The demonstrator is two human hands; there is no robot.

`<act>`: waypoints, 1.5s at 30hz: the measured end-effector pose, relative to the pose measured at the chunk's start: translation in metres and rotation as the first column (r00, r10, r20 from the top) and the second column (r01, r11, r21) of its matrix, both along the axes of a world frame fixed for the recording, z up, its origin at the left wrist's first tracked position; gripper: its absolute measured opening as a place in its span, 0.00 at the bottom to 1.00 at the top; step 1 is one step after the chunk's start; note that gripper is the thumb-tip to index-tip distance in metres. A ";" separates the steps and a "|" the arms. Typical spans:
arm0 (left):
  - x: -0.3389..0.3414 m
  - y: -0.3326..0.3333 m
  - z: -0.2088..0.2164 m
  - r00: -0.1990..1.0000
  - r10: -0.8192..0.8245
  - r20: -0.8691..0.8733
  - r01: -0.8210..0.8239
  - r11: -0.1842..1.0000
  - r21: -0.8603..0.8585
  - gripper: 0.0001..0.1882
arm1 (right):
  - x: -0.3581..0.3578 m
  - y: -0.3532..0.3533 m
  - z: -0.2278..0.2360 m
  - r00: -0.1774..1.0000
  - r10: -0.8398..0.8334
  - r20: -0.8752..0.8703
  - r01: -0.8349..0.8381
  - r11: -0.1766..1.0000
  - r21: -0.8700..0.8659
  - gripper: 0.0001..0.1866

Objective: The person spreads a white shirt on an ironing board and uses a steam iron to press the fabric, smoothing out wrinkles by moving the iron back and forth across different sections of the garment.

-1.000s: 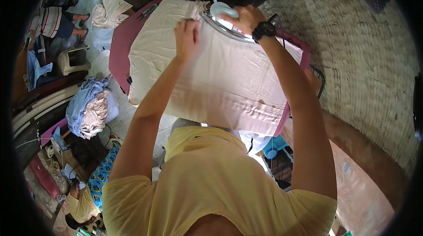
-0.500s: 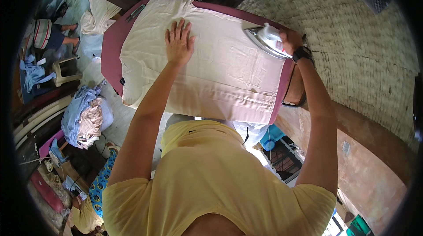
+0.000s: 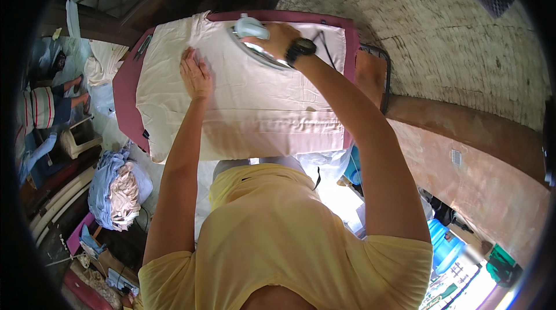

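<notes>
A cream-coloured cloth (image 3: 255,96) lies spread over a maroon padded ironing board (image 3: 123,87). Its left part shows wrinkles, and a seam band runs across its near part. My left hand (image 3: 197,75) rests on the cloth left of centre, palm down, fingers stretched out and slightly bent. Wrapped round the handle of a white and silver clothes iron (image 3: 252,29) is my right hand (image 3: 278,42), wearing a dark wristwatch. The iron sits on the far middle of the cloth, its tip to the left. A dark cord trails behind it over the cloth.
A heap of blue and pink clothes (image 3: 119,191) is on the floor at left, near a beige stool (image 3: 78,136). Another person's legs (image 3: 72,93) show at far left. A woven wall (image 3: 440,43) and a ledge (image 3: 463,119) bound the right side.
The iron, in my right hand, has slid left across the cloth from the right edge to the far middle. My left hand remains on the cloth. The whole view has shifted.
</notes>
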State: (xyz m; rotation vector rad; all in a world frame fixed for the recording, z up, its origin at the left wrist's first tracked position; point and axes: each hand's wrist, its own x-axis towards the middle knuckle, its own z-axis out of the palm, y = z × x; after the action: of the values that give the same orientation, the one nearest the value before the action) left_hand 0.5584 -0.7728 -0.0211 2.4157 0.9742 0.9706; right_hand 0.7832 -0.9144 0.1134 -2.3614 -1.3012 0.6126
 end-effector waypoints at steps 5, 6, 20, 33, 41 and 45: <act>0.006 -0.010 0.013 0.993 0.066 -0.101 -0.057 0.994 0.088 0.19 | 0.020 -0.127 0.022 0.847 -0.522 -0.097 0.502 0.847 -0.172 0.41; 0.015 -0.015 0.018 0.992 0.081 -0.099 -0.067 0.988 0.139 0.19 | 0.023 -0.149 0.020 0.789 -0.614 -0.030 0.595 0.776 -0.209 0.41; 0.320 -0.132 0.017 0.712 -0.697 -0.085 0.685 0.716 -0.132 0.14 | -0.054 -0.280 0.024 0.643 -0.765 -0.038 0.766 0.640 0.067 0.23; 0.366 -0.142 0.002 0.717 -0.696 0.040 0.647 0.644 -0.409 0.07 | 0.004 -0.221 -0.027 0.541 -0.821 0.181 0.793 0.570 0.217 0.28; 0.387 -0.109 -0.011 0.541 -0.840 -0.046 0.674 0.466 -0.573 0.10 | 0.053 -0.196 -0.028 0.540 -0.834 0.112 0.804 0.551 0.224 0.34; 0.388 -0.119 -0.006 0.578 -0.816 -0.022 0.629 0.463 -0.625 0.08 | 0.057 -0.197 -0.019 0.562 -0.827 -0.002 0.821 0.558 0.121 0.35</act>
State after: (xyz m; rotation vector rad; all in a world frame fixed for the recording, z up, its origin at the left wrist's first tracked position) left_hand 0.9461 -0.8916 -0.0268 2.1114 0.1223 -0.0646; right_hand 0.8403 -1.1109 0.0947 -2.5278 -0.0867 0.1502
